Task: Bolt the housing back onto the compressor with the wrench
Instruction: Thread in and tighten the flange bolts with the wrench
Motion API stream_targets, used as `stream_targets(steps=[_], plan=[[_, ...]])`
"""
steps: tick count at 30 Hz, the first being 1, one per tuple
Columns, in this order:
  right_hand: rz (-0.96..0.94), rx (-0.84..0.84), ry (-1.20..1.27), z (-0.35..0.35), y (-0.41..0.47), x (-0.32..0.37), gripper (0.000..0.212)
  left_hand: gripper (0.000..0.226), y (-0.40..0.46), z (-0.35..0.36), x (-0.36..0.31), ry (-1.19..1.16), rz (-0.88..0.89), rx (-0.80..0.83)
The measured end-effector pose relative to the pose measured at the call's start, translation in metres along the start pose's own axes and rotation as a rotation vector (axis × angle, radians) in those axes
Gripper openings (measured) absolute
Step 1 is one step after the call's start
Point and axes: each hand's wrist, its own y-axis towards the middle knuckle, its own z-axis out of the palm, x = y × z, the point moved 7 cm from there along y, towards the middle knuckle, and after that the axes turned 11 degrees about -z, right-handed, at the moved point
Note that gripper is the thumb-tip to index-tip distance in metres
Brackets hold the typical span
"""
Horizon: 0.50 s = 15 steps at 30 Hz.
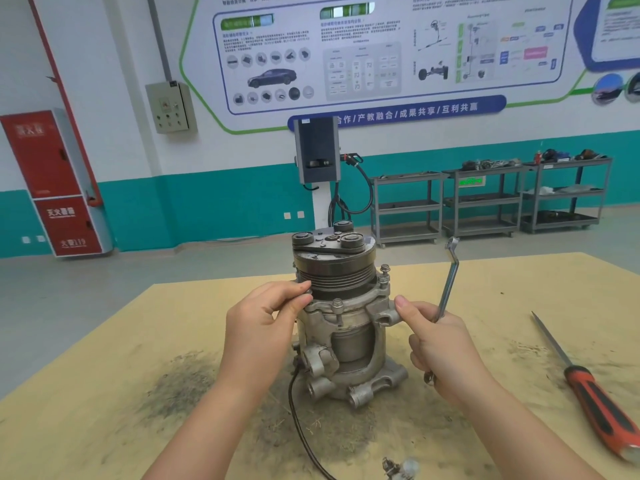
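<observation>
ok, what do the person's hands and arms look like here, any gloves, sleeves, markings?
Both are bare: no gloves on the left hand or the right hand, and no sleeves on either forearm as far as the frame shows. No watch, rings, bands or markings are visible. Nails on the fingers are short and unpainted.

Small metal part (398,468) at bottom edge blurred, unidentifiable. Screwdriver (595,403) handle cut off at right edge. Wrench (449,277) lower shank hidden inside right hand (443,351) grip.

one compressor (341,317) between two hands, left hand (263,323), right hand (440,344), one wrench (448,278) in the right, three visible flange bolts (337,304), one screwdriver (588,386) right of the right hand
</observation>
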Motion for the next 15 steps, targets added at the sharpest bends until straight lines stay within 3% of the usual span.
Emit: stream_targets(steps=[8,15], plan=[[0.008,-0.026,-0.003,0.000,-0.002,0.000,0.024,0.032,-0.003,0.002,-0.003,0.108,0.130,-0.001],[-0.057,-0.064,-0.083,-0.001,-0.008,0.008,0.025,0.030,-0.007,0.010,0.016,-0.077,-0.111,0.030]])
